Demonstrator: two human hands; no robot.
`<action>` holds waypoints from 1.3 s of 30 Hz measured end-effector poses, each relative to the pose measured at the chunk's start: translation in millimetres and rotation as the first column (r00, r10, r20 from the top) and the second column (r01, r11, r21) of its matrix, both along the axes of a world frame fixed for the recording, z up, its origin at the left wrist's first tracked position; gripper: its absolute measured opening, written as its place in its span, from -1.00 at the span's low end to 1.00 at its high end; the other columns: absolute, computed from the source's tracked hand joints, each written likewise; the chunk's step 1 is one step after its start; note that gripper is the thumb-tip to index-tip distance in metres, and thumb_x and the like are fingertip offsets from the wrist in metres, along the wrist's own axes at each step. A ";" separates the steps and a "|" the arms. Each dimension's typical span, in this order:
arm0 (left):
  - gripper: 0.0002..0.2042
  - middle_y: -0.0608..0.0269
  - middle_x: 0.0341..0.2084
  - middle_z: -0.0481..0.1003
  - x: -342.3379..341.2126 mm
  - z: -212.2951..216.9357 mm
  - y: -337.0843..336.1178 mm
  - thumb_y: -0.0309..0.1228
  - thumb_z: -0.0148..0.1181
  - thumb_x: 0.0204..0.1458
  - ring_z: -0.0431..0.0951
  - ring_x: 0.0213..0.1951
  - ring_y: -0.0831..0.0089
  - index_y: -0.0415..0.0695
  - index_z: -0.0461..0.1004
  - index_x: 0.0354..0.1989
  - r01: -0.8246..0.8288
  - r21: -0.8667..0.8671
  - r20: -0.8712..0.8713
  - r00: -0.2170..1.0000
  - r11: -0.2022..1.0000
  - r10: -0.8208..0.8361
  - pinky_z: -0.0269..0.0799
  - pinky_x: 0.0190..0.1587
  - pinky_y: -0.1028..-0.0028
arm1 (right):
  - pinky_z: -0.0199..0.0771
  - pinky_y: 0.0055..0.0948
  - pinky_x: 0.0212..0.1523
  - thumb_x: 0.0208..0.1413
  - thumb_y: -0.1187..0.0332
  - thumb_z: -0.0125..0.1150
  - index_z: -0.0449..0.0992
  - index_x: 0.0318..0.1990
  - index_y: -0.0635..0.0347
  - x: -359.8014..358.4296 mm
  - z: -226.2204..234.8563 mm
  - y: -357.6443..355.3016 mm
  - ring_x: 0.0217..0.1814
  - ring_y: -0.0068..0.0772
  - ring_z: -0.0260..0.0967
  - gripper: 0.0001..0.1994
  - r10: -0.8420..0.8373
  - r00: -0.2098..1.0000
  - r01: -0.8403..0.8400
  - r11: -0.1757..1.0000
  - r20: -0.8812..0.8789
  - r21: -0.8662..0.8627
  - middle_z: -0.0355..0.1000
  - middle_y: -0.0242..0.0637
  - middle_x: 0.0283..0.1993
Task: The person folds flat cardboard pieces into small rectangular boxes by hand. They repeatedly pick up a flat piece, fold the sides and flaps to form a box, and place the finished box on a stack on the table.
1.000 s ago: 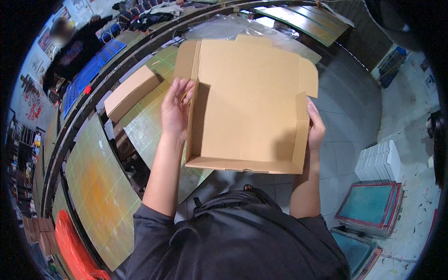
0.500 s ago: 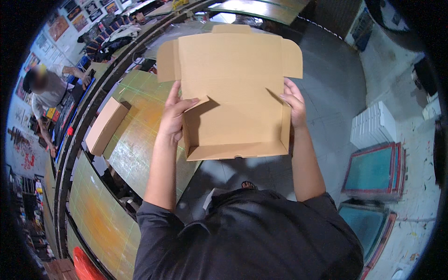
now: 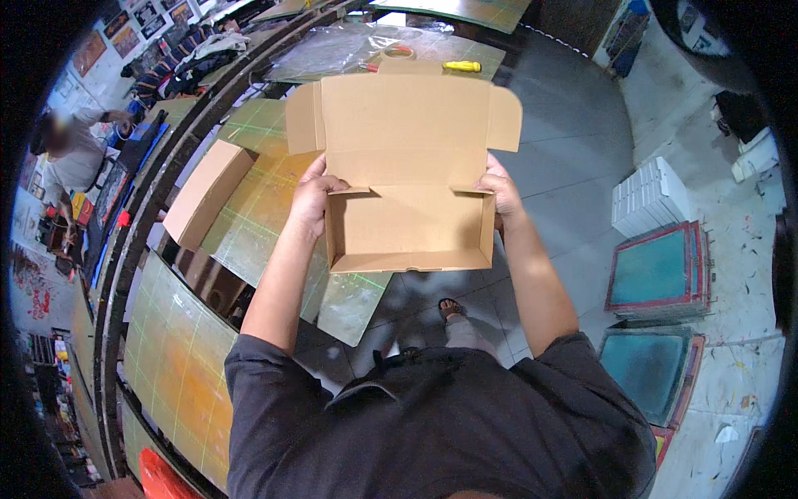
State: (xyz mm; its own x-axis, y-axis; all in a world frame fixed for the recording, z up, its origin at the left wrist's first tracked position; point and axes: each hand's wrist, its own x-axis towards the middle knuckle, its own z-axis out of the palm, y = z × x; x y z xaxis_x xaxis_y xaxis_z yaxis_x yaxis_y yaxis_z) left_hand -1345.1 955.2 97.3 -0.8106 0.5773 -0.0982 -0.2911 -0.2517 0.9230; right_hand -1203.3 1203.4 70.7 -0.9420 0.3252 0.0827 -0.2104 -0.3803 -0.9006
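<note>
Between my two hands is a brown cardboard box point(image 3: 407, 229), held up in front of me with its lid standing raised at the far side. Side flaps stick out at the lid's left and right. My left hand point(image 3: 313, 200) grips the left wall, thumb on a small inner flap that is folded inward. On the opposite wall my right hand point(image 3: 500, 193) does likewise, its thumb by the matching right flap. Both sets of fingers are partly hidden behind the cardboard. No contents show inside the box.
A second, closed cardboard box point(image 3: 208, 193) rests on a green-and-orange stained board point(image 3: 274, 166) at left. Beyond my box lie a tape roll point(image 3: 397, 53) and a yellow-handled tool point(image 3: 461, 66). Framed screens point(image 3: 652, 270) lean at right. A person point(image 3: 79, 154) works at far left.
The box has come lower and its front tipped, so the lid stands more upright. The right inner flap now folds inward like the left one. My view has shifted, showing the tape and yellow-handled tool.
</note>
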 end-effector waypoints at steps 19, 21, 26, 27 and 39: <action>-0.54 0.12 -0.17 0.43 -1.2 -61.7 -24.9 -0.15 -0.13 -0.03 0.40 -0.11 0.29 -0.25 0.32 -0.06 -0.192 0.372 -0.043 0.974 0.908 0.223 0.22 0.00 0.40 | 0.08 -0.40 0.16 -0.09 0.26 -0.21 0.14 0.15 0.35 10.6 -34.7 -32.6 0.14 -0.23 0.17 -0.42 -0.265 0.921 0.183 0.941 -0.285 -0.284 0.22 -0.06 0.12; -0.58 0.13 -0.14 0.42 5.1 -55.1 -23.5 -0.26 -0.12 -0.03 0.39 -0.09 0.31 -0.27 0.32 -0.05 -0.097 0.401 -0.083 0.986 0.911 0.142 0.20 0.03 0.40 | 0.11 -0.43 0.15 -0.17 0.36 -0.22 0.10 0.16 0.40 8.2 -37.3 -31.9 0.18 -0.28 0.14 -0.39 -0.209 0.924 0.145 0.966 -0.320 -0.213 0.21 -0.11 0.14; -0.70 0.17 -0.24 0.47 1.3 -64.7 -33.1 -0.36 -0.13 -0.03 0.43 -0.18 0.35 -0.23 0.40 -0.18 -0.029 0.491 -0.103 0.990 0.871 0.092 0.27 -0.07 0.41 | 0.19 -0.48 0.06 -0.22 0.43 -0.21 0.29 -0.02 0.42 6.9 -43.1 -29.4 0.04 -0.30 0.24 -0.50 -0.037 0.931 -0.025 0.986 -0.363 -0.164 0.31 -0.13 -0.01; -0.71 0.17 -0.25 0.47 -2.6 -71.3 -33.7 -0.34 -0.13 -0.03 0.44 -0.19 0.35 -0.22 0.41 -0.20 -0.031 0.493 -0.112 0.989 0.870 0.099 0.27 -0.07 0.40 | 0.20 -0.49 0.03 -0.21 0.45 -0.21 0.33 -0.08 0.41 6.7 -50.8 -23.2 0.00 -0.31 0.26 -0.55 -0.080 0.931 0.029 0.989 -0.357 -0.144 0.33 -0.14 -0.04; -0.66 0.28 -0.28 0.46 1.8 -54.4 -30.4 -0.15 -0.10 0.10 0.45 -0.30 0.47 -0.18 0.40 -0.19 -0.203 0.235 0.111 0.977 0.951 0.181 0.36 -0.20 0.45 | 0.30 -0.43 -0.08 0.14 0.21 -0.19 0.40 -0.14 0.26 29.0 -33.9 -37.1 -0.14 -0.41 0.33 -0.67 -0.247 0.969 0.240 0.959 -0.029 -0.152 0.39 -0.28 -0.15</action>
